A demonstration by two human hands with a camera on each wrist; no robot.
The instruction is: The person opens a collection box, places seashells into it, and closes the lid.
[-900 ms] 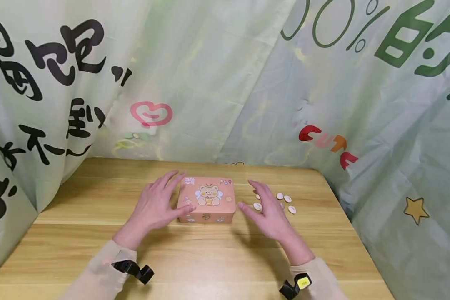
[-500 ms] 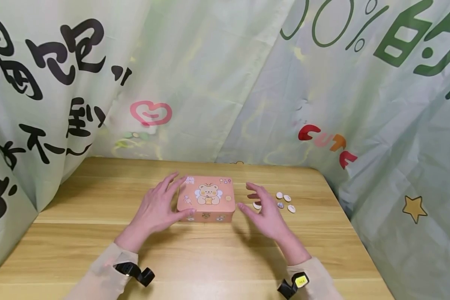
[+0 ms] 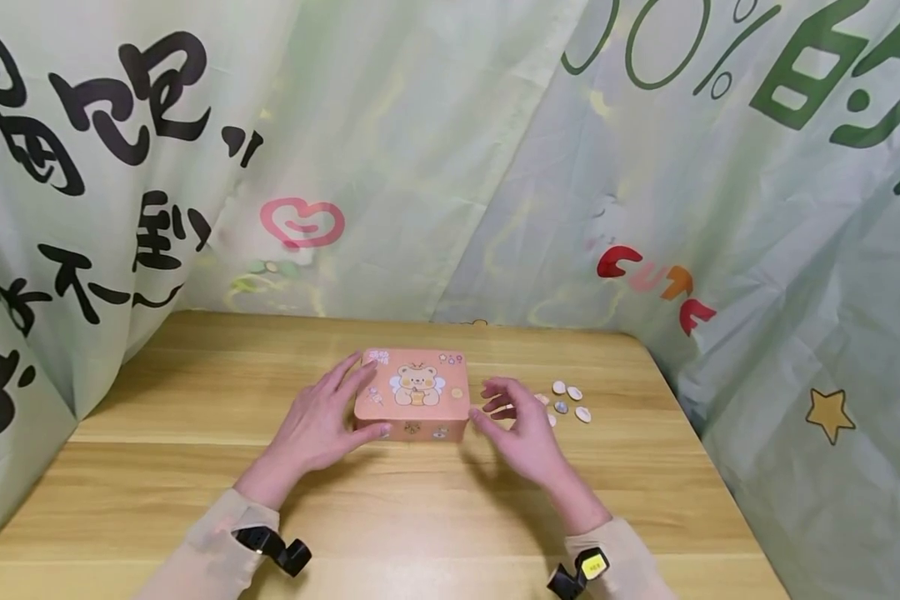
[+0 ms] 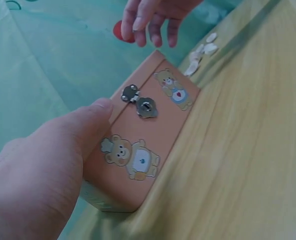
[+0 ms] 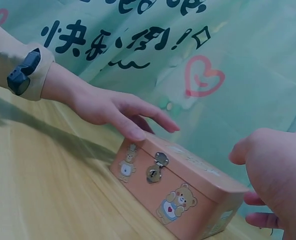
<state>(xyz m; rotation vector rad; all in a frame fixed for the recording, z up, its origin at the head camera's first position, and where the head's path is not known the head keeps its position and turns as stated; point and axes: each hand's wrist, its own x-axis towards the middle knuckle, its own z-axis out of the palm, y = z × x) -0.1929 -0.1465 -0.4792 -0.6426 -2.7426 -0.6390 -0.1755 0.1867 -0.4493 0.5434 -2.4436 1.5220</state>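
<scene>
A pink tin box [image 3: 417, 390] with a bear on its lid stands closed on the table. Its metal clasp [image 4: 146, 107] with a keyhole shows on the front in both wrist views. My left hand [image 3: 317, 423] is at the box's left end, thumb against the front upper edge and the other fingers stretched along the left side and lid. Near the right end hovers my right hand [image 3: 527, 435], its fingers loosely bent and holding nothing. Its thumb is close to the box's front right corner; whether it touches is unclear in the head view.
Several small pale discs [image 3: 582, 414] lie to the right of the box, partly behind the right hand. The wooden table [image 3: 420, 517] meets a printed cloth curtain [image 3: 390, 167] at the back and sides.
My right hand has moved left towards the box, and its fingers have bent a little more. The left hand stays at the box's left end, almost unmoved.
</scene>
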